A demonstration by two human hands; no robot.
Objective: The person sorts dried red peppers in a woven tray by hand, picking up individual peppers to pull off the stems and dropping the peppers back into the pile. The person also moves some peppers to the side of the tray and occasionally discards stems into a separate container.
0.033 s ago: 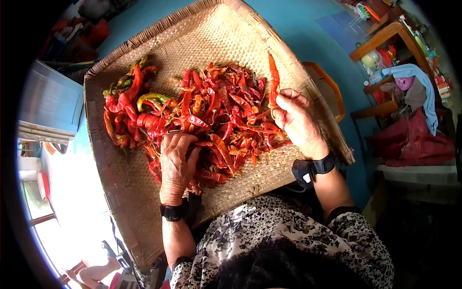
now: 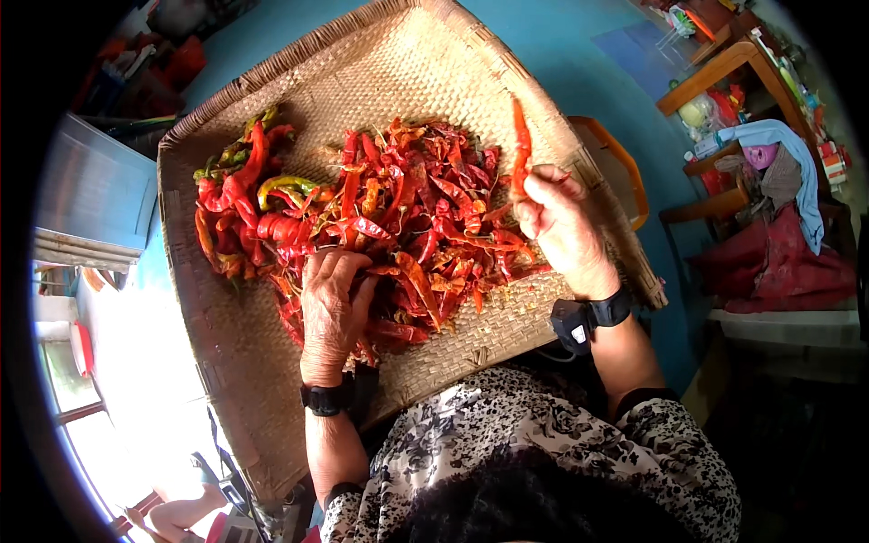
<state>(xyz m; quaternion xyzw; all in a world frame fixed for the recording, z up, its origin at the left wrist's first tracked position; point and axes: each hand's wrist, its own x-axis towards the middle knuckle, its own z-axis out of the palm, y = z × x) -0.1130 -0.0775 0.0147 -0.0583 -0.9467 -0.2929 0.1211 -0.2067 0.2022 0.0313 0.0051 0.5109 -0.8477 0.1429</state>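
Note:
Upright between the thumb and fingers of my right hand (image 2: 563, 226) is one red chili pepper (image 2: 521, 145). The hand is closed around its lower end, above the right side of a woven tray (image 2: 389, 68). My left hand (image 2: 331, 303) rests on the near edge of a pile of dried red chilies (image 2: 407, 195), its thumb apart from its bent fingers. Those fingertips are partly sunk among the chilies, and nothing shows gripped in them. Left of the pile lie plumper fresh red chilies (image 2: 243, 190), plus a yellow-green one (image 2: 288, 188).
The tray has a raised, bound rim and sits close against my body. Beyond its right side is an orange-edged stool (image 2: 625, 172). Wooden furniture (image 2: 738, 68) draped with a light blue cloth (image 2: 787, 145) and a dark red cloth (image 2: 769, 262) stands farther right.
My right hand has shifted slightly to the right with the chili pepper still held. The left hand and the pile look the same.

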